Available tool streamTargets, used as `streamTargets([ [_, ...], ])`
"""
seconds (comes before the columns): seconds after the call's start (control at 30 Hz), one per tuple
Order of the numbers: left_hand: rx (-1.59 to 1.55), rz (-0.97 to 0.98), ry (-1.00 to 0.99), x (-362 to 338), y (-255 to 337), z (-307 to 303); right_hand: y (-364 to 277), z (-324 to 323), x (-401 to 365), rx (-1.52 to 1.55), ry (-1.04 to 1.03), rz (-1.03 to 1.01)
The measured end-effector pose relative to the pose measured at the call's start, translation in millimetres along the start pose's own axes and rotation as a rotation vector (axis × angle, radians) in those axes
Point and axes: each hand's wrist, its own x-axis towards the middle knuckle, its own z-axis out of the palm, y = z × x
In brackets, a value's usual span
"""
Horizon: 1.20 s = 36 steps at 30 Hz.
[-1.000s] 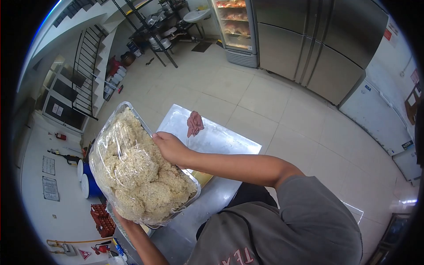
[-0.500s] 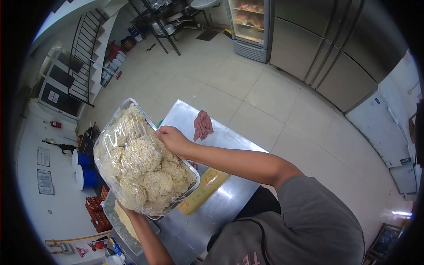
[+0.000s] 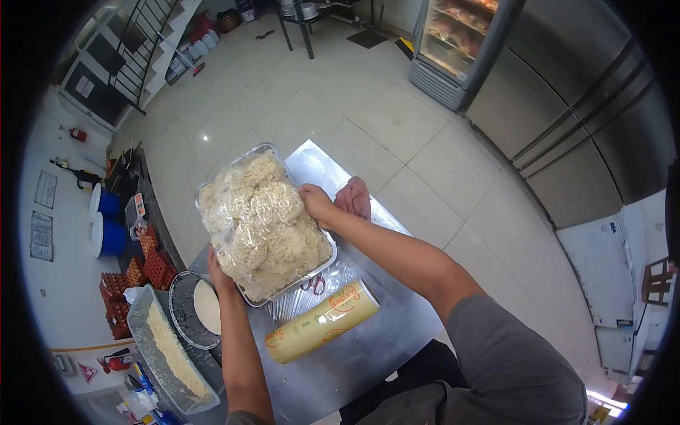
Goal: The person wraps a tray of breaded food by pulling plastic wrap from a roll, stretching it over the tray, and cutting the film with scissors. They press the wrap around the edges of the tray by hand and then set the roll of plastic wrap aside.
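Observation:
A metal tray [image 3: 324, 261] heaped with crumb-coated pieces [image 3: 258, 219] is held up above the steel table, with clear cling film stretched over the heap. My left hand [image 3: 219, 273] grips its left side, fingers partly hidden beneath. On the opposite side, my right hand [image 3: 316, 205] is closed on the rim. Just below the tray lies a thick yellow roll of cling film [image 3: 322, 322] with red print, a loose crinkled sheet of film [image 3: 301, 296] running out under the tray. A reddish cloth [image 3: 353, 198] rests on the table beyond my right wrist.
Left of the steel table [image 3: 382, 361] stand a bowl of pale batter [image 3: 207, 304] and a grey tub [image 3: 205, 405] with crumbs. Stacked egg trays [image 3: 113, 297], a scale [image 3: 137, 209] and blue buckets [image 3: 110, 235] line the wall. Steel fridges [image 3: 524, 106] stand at the right.
Both hands have carried the tray to the right in view, and it looks more level. My view has shifted, bringing the film roll and batter bowl into fuller sight.

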Motion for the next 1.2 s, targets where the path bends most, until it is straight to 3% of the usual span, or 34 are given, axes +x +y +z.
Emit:
streamTargets([
  [0.07, -0.004, -0.068, -0.073, 11.5, -16.2, -13.3, 13.4, -5.7, 6.3, -0.056, 0.003, 0.053],
  [0.2, -0.101, -0.152, 0.001, 18.7, -45.4, -23.8, 27.8, -13.2, 11.4, -0.29, 0.089, 0.007],
  [0.37, 0.026, -0.279, 0.001, 26.1, -21.8, -25.9, 4.6, -12.3, 0.2, -0.57, 0.084, -0.024],
  [0.43, 0.006, -0.329, 0.048, 30.7, -14.6, -28.4, -12.9, -24.1, -7.6, -0.798, 0.105, -0.171],
  [0.5, 0.102, -0.362, 0.019, 34.9, -16.4, -34.1, -51.2, -37.3, -33.1, -0.784, 0.111, -0.127],
  [0.57, 0.211, -0.311, 0.072, 34.9, -24.2, -38.5, -84.3, -40.9, -94.1, -0.926, 0.196, -0.262],
  [0.63, 0.562, -0.244, 0.176, 31.3, -28.9, -47.6, -66.7, -47.3, -147.1, -0.756, 0.158, -0.055],
  [0.67, 0.551, -0.238, 0.198, 15.0, -13.9, -43.4, -70.0, -46.6, -174.5, -0.85, 0.143, 0.091],
  [0.7, 0.76, -0.201, 0.209, -14.7, 15.5, -28.1, -56.8, -48.6, -196.4, -0.83, 0.148, 0.194],
  [0.73, 0.969, -0.163, 0.223, -43.9, 43.7, -14.8, -44.3, -50.9, -212.6, -0.796, 0.156, 0.211],
  [0.8, 1.001, -0.272, 0.166, -112.8, 80.5, -17.0, -22.8, -51.5, -237.2, -0.735, 0.171, 0.237],
  [0.83, 1.03, -0.16, 0.316, -149.5, 73.9, -10.6, -11.4, -55.5, -242.2, -0.707, 0.182, 0.246],
  [0.9, 1.24, -0.117, 0.362, -204.4, 32.9, -38.0, 14.7, -62.4, -248.6, -0.652, 0.154, 0.276],
  [0.97, 0.789, -0.525, 0.338, -234.2, 18.2, -42.5, 19.4, -59.9, -254.2, -0.421, 0.124, 0.313],
  [1.0, 0.784, -0.521, 0.339, -246.8, 18.0, -45.1, 23.2, -58.8, -259.5, -0.424, 0.123, 0.308],
  [1.07, 0.298, -0.482, 0.211, -259.2, 13.4, -43.3, 36.8, -70.5, -260.6, -0.312, -0.027, 0.295],
  [1.2, 0.274, -0.45, 0.142, -297.9, 20.0, -52.1, 27.0, -72.3, -299.3, -0.359, -0.068, 0.239],
])
